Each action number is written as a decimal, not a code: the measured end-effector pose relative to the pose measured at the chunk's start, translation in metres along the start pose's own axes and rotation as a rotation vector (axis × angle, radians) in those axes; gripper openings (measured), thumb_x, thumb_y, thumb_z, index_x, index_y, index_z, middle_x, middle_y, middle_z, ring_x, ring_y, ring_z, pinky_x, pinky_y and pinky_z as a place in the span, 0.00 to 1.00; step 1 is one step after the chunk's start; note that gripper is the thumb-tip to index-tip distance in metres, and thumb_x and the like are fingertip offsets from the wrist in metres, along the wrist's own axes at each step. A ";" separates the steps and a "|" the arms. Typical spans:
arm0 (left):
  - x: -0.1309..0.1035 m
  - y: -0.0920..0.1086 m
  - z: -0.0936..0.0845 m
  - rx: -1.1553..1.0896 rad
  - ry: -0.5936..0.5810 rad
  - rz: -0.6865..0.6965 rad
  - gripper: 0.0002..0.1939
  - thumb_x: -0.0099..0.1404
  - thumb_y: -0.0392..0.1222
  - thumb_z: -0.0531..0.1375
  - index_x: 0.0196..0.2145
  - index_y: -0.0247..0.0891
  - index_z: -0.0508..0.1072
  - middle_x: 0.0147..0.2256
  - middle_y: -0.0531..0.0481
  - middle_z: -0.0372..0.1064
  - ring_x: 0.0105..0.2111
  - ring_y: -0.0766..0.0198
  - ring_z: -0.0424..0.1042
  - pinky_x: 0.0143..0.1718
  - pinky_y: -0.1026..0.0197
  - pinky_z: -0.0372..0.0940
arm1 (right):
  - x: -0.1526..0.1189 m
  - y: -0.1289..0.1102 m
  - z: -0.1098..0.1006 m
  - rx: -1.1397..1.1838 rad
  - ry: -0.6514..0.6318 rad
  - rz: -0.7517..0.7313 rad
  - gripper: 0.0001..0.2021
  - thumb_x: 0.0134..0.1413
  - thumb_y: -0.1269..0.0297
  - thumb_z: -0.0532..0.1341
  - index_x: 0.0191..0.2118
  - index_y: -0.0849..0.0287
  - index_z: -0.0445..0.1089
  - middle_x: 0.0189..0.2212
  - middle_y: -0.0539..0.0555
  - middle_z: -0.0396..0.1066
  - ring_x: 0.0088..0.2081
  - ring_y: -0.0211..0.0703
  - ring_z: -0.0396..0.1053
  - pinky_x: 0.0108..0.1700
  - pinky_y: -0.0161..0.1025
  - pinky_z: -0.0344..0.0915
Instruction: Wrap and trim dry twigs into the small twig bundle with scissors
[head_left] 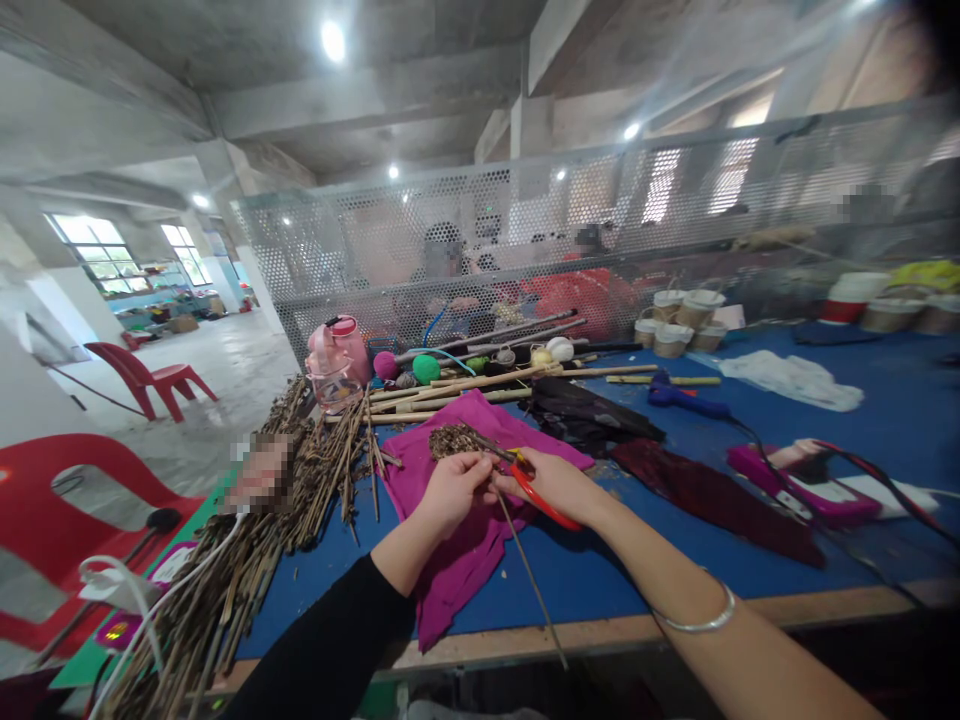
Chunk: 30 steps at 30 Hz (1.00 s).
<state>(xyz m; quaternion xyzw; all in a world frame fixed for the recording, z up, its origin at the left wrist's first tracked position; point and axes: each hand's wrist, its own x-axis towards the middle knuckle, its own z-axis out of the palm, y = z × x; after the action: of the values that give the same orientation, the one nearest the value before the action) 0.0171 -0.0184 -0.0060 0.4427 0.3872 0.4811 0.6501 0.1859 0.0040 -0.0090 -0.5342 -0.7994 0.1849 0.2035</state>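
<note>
My left hand pinches a thin dried stalk between thumb and fingers. The stalk's long end hangs down past the table's front edge. Beside it, my right hand is closed around scissors with red and yellow handles, its fingertips close to the stalk. The blades point up and left over a small heap of brown dried cuttings. Both hands are above a magenta cloth spread on the table. Where the blades meet the stalk cannot be made out.
Many dried stalks lie piled at the left. Behind the cloth are canes, yarn balls and a pink jug. A dark red cloth, a blue glue gun and a cabled power strip lie right.
</note>
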 end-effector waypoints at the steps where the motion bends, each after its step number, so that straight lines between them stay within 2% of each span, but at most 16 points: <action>1: 0.000 0.000 0.000 0.001 0.001 -0.001 0.19 0.46 0.48 0.65 0.30 0.30 0.71 0.21 0.52 0.67 0.18 0.73 0.65 0.23 0.68 0.61 | 0.000 0.000 0.000 0.000 -0.001 0.003 0.23 0.44 0.43 0.55 0.37 0.58 0.67 0.30 0.56 0.71 0.31 0.44 0.68 0.29 0.33 0.56; 11: -0.003 0.003 0.002 0.008 0.002 -0.009 0.16 0.49 0.48 0.63 0.30 0.31 0.69 0.20 0.52 0.66 0.18 0.71 0.66 0.20 0.69 0.61 | -0.005 -0.007 -0.008 0.131 -0.029 0.002 0.23 0.43 0.45 0.57 0.40 0.58 0.68 0.31 0.55 0.72 0.32 0.44 0.67 0.32 0.34 0.58; 19: -0.005 0.002 0.004 -0.021 -0.029 -0.046 0.15 0.51 0.47 0.62 0.30 0.32 0.68 0.20 0.51 0.67 0.18 0.70 0.67 0.20 0.69 0.61 | -0.002 -0.004 -0.001 0.083 -0.009 -0.031 0.23 0.45 0.45 0.55 0.40 0.58 0.67 0.32 0.55 0.71 0.31 0.42 0.67 0.31 0.33 0.57; 30: -0.003 0.003 0.001 -0.010 -0.014 -0.022 0.18 0.49 0.50 0.63 0.30 0.32 0.67 0.20 0.50 0.68 0.16 0.72 0.65 0.19 0.69 0.60 | -0.001 -0.011 0.004 0.034 0.038 0.029 0.20 0.45 0.44 0.55 0.26 0.60 0.65 0.22 0.51 0.68 0.23 0.36 0.61 0.24 0.31 0.49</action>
<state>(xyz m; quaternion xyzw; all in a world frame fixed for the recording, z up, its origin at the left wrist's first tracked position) 0.0169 -0.0208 -0.0023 0.4387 0.3849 0.4727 0.6603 0.1756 -0.0012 -0.0069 -0.5455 -0.7844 0.1912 0.2249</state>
